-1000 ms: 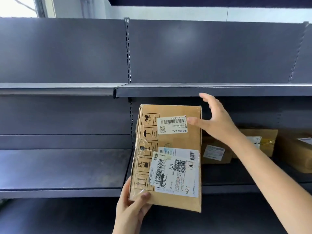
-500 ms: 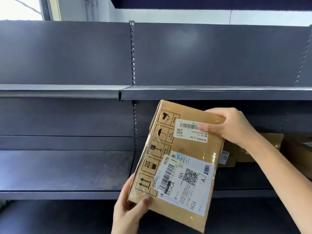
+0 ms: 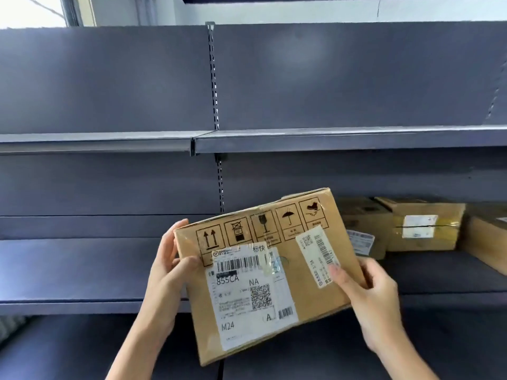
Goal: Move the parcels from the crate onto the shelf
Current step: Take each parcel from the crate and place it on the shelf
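Observation:
I hold a brown cardboard parcel (image 3: 299, 294) with white shipping labels and handling symbols, tilted, in front of the middle shelf (image 3: 82, 267). My left hand (image 3: 170, 264) grips its left edge, thumb on the front face. My right hand (image 3: 367, 292) holds its right edge, thumb over the small barcode label. The crate is out of view.
The dark grey metal shelving has an upper shelf (image 3: 329, 138) with nothing on it. On the middle shelf to the right sit a labelled box (image 3: 365, 229), a taped box (image 3: 425, 229) and part of another box (image 3: 488, 242). A perforated upright (image 3: 215, 86) divides the bays.
The parcel has turned clockwise from upright to landscape. My right hand went from reaching to its top corner to holding its right edge, and my left hand shifted to the left edge.

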Demonstrator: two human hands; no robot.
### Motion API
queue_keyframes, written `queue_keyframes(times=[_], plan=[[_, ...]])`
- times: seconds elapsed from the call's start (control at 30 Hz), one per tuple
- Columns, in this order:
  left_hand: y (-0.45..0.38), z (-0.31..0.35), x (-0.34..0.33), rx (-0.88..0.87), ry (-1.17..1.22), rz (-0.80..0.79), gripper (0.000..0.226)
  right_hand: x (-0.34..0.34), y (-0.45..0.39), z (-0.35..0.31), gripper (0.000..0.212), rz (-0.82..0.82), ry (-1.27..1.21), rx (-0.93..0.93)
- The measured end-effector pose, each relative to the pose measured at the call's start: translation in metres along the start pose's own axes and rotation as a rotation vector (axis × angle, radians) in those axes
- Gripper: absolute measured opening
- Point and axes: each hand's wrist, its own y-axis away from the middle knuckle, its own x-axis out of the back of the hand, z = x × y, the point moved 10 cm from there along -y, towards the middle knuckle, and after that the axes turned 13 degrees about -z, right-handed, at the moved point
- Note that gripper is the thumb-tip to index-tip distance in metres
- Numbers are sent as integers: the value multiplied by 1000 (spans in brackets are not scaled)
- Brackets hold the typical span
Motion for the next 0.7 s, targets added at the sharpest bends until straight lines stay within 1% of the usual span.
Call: queue_keyframes(times=[0.1,0.17,0.27,0.33,0.43,0.53,0.6,0.7], plan=[[-5,0,-5,-2,17,-21,61,-4,10,13,56,26,-2,-35],[-11,-1,-11,4,61,-30,63,-3,12,18,57,8,-2,-69],[-17,-6,-11,8,111,8,63,-2,12,22,60,-34,10,-113],[-15,-11,-7,-3,139,33,58,-5,12,24,60,-46,30,-134],[-9,-16,2,-37,159,89,35,-9,7,24,61,-54,51,-159],[-5,-22,11,-22,161,136,28,-16,1,21,62,-89,108,-173],[-5,-21,13,-14,161,109,31,-21,-2,19,59,-114,118,-159],[-6,-21,6,5,114,-38,46,-31,-2,20,57,-146,92,-135]])
